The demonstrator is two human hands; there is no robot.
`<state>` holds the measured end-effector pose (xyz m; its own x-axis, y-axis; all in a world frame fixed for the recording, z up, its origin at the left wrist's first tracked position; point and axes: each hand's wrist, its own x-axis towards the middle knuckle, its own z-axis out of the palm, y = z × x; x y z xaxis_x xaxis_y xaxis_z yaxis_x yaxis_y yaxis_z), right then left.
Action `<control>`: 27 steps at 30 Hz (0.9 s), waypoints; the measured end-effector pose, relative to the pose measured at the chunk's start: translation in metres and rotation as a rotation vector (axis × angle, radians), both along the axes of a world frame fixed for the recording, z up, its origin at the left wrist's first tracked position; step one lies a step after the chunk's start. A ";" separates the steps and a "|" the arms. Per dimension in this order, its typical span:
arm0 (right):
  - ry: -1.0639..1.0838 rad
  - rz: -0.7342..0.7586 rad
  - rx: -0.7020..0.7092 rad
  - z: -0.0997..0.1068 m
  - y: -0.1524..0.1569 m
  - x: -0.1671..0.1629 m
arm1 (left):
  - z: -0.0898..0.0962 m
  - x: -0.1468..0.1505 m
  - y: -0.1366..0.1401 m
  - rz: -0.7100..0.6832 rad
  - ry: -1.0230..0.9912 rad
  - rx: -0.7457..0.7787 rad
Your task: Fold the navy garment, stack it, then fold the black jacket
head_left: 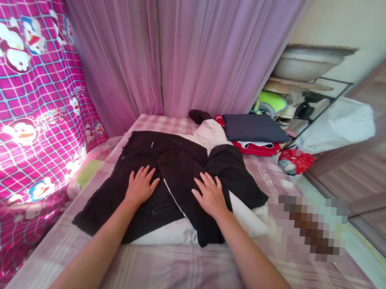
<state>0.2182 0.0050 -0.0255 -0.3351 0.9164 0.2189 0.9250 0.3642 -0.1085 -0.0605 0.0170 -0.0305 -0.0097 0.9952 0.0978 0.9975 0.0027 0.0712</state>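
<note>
Two bare hands lie flat on a black-and-white jacket (pixel 177 174) spread on the bed.
The left hand (pixel 142 186) rests palm down on the jacket's black body, fingers open and gripping nothing; the right hand (pixel 210 194), just as open, presses on a black sleeve (pixel 190 184) folded across the front, near the other sleeve (pixel 236 172). White cloth shows along the lower edge, and the jacket's white part reaches toward the far side of the plaid bedsheet (pixel 169 276). Just beside it, from where I stand, sits a dark folded cloth (pixel 255 128) on top of red folded clothing (pixel 257 149). Beyond hangs a purple curtain (pixel 194 46); a pink cartoon-print cloth (pixel 57 120) hangs at left, and a basin (pixel 308 66) tops the rack at right.
</note>
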 end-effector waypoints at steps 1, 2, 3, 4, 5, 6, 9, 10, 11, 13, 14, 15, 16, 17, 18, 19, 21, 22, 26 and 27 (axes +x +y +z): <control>0.003 0.000 0.003 0.000 0.000 0.000 | 0.000 0.000 0.000 0.002 -0.003 0.001; 0.005 0.000 0.005 0.000 0.000 0.000 | 0.001 0.000 0.000 0.003 -0.005 0.002; 0.008 -0.001 0.005 0.000 0.000 0.000 | 0.001 0.000 -0.001 0.001 -0.007 0.004; 0.010 -0.002 0.004 0.000 -0.001 0.000 | 0.001 0.000 -0.001 -0.002 -0.007 0.007; 0.013 -0.005 0.001 0.000 -0.001 0.001 | 0.002 0.000 -0.001 -0.006 -0.006 0.011; 0.016 -0.008 -0.002 0.000 -0.001 0.001 | 0.002 -0.001 -0.002 -0.010 -0.004 0.015; 0.032 -0.008 0.002 0.000 -0.001 0.001 | 0.001 -0.003 -0.002 -0.016 -0.006 0.023; 0.040 -0.007 0.008 0.000 -0.001 0.001 | 0.001 -0.004 -0.002 -0.018 -0.012 0.029; 0.050 -0.005 0.014 0.000 -0.001 0.001 | 0.000 -0.005 -0.002 -0.019 -0.021 0.037; 0.077 -0.003 0.028 -0.002 0.000 0.001 | -0.001 -0.006 -0.001 -0.021 -0.043 0.060; 0.093 -0.002 0.037 -0.003 0.000 0.001 | -0.002 -0.007 -0.001 -0.022 -0.053 0.071; 0.108 -0.001 0.045 -0.003 0.001 0.002 | -0.002 -0.007 0.000 -0.022 -0.063 0.078; 0.122 0.001 0.052 -0.004 0.001 0.002 | -0.002 -0.007 0.000 -0.020 -0.073 0.082; 0.133 0.002 0.057 -0.005 0.001 0.002 | -0.002 -0.007 0.001 -0.017 -0.082 0.083; 0.143 0.002 0.059 -0.005 0.001 0.002 | -0.002 -0.008 0.001 -0.014 -0.088 0.082; 0.150 0.004 0.059 -0.006 0.001 0.003 | -0.002 -0.008 0.001 -0.011 -0.092 0.080; 0.160 0.006 0.057 -0.006 0.001 0.003 | 0.000 -0.008 0.001 -0.007 -0.093 0.077; 0.163 0.006 0.058 -0.006 0.000 0.004 | 0.000 -0.008 0.001 -0.009 -0.090 0.076; 0.154 0.010 0.052 -0.003 -0.001 0.004 | 0.001 -0.006 -0.001 -0.023 -0.057 0.089; 0.146 0.012 0.040 -0.002 -0.002 0.004 | 0.001 -0.005 -0.002 -0.026 -0.042 0.099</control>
